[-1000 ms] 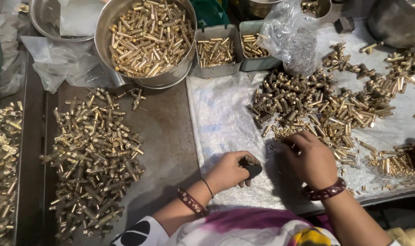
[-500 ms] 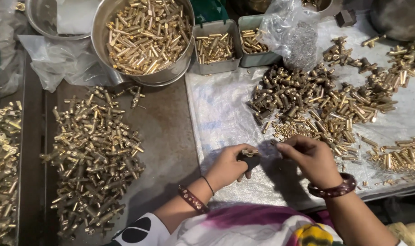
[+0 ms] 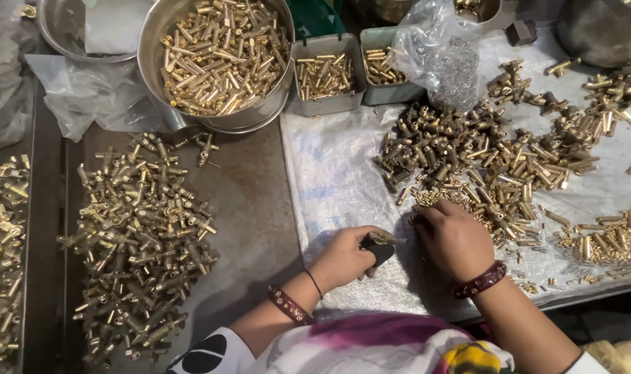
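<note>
Broadly, a white plastic sheet [image 3: 343,180] covers the bench, carrying a wide heap of brass fittings [image 3: 481,156]; a round steel bowl [image 3: 149,62] of brass pieces stands behind. Left hand [image 3: 344,257] is clamped around a small dark tool [image 3: 377,246]; right hand [image 3: 455,239] rests curled, fingertips at the heap's near edge

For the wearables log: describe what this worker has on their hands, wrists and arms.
Both hands are bare, no gloves. The left hand has a thin dark band and a studded maroon bangle on its wrist. The right hand wears a similar maroon bangle. Sleeves are multicoloured: pink, white, black, yellow.
</note>
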